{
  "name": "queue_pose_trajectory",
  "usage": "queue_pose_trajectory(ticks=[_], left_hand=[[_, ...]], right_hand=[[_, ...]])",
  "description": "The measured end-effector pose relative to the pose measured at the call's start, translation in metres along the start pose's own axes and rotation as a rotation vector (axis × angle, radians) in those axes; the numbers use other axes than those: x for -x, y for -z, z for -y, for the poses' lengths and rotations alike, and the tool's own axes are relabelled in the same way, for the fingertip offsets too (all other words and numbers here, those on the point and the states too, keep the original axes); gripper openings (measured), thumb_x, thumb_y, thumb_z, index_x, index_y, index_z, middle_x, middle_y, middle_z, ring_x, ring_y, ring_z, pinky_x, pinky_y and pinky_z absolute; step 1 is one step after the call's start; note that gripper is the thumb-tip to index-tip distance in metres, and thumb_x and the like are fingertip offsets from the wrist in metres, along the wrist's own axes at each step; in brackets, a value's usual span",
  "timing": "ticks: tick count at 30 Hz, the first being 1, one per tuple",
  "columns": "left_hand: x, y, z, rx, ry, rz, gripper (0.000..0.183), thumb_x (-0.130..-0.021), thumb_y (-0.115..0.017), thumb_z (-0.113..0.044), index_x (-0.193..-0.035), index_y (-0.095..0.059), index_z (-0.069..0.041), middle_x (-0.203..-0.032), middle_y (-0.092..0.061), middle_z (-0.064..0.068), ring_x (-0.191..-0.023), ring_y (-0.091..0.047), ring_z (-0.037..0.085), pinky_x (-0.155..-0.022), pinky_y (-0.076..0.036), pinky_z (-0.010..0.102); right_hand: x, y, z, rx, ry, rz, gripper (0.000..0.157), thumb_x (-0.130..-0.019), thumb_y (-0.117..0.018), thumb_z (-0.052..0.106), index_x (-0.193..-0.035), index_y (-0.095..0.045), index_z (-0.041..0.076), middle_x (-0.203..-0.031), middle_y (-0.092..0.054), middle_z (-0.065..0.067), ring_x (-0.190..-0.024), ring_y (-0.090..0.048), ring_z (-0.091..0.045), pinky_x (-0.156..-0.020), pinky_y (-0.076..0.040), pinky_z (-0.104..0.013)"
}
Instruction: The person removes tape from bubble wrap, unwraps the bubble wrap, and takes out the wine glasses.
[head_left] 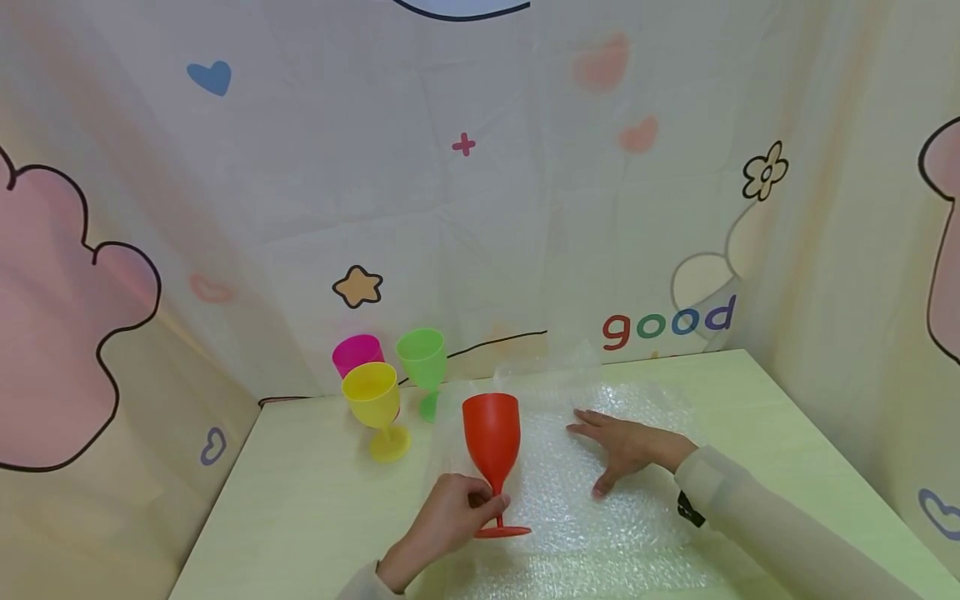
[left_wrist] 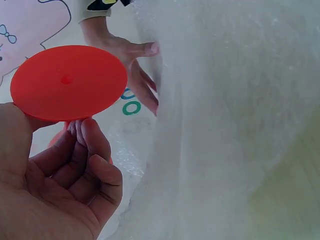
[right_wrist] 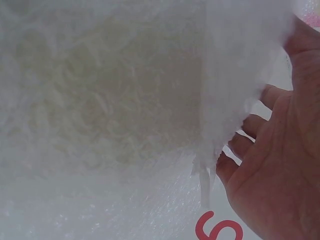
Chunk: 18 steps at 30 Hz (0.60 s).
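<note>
A red plastic goblet stands upright in my left hand, its stem pinched between thumb and fingers just above the foot. Its round foot faces the left wrist camera. Behind and under the goblet in the head view, a sheet of bubble wrap spreads over the table. My right hand is over the bubble wrap with its fingers spread apart. In the right wrist view, the fingertips of that hand are right at the edge of the wrap, partly hidden by it.
Left of the wrap, a yellow goblet, a green goblet and a pink goblet stand grouped at the back of the pale table. A printed curtain hangs just behind the table's back edge.
</note>
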<state>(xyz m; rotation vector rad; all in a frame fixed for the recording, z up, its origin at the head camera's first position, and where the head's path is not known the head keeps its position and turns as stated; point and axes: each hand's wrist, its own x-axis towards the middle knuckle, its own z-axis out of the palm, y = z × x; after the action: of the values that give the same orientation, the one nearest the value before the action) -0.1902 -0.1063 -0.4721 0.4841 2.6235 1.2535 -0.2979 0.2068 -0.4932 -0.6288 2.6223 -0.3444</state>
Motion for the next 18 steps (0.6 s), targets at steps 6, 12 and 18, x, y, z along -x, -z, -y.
queue_pose_trajectory(ticks=[6,12,18], left_hand=[[0.009,0.009,-0.007,0.023,-0.113,-0.076,0.024,-0.091,-0.069,-0.033,-0.078,-0.075,-0.013,-0.064,-0.065,-0.003,-0.06,-0.052,0.003,-0.054,-0.045,0.018],[0.015,0.024,-0.013,0.048,-0.122,-0.149,0.021,-0.091,-0.069,-0.035,-0.08,-0.073,-0.018,-0.067,-0.067,-0.002,-0.06,-0.054,0.005,-0.055,-0.047,0.019],[0.019,0.042,-0.011,0.073,-0.114,-0.27,0.021,-0.09,-0.071,-0.032,-0.084,-0.072,-0.012,-0.069,-0.066,-0.004,-0.064,-0.058,0.007,-0.061,-0.05,0.02]], right_hand=[[0.001,0.001,-0.001,-0.006,0.014,0.004,0.108,-0.062,-0.086,0.054,-0.153,-0.034,0.025,-0.166,-0.016,-0.006,-0.152,-0.018,-0.034,-0.117,-0.027,-0.061],[0.004,0.002,-0.001,-0.004,0.05,0.001,0.109,-0.063,-0.086,0.053,-0.153,-0.033,0.021,-0.166,-0.015,-0.008,-0.152,-0.017,-0.036,-0.117,-0.025,-0.061],[0.004,0.002,-0.001,-0.011,0.06,0.0,0.109,-0.064,-0.086,0.053,-0.153,-0.033,0.019,-0.166,-0.015,-0.01,-0.152,-0.017,-0.036,-0.118,-0.025,-0.061]])
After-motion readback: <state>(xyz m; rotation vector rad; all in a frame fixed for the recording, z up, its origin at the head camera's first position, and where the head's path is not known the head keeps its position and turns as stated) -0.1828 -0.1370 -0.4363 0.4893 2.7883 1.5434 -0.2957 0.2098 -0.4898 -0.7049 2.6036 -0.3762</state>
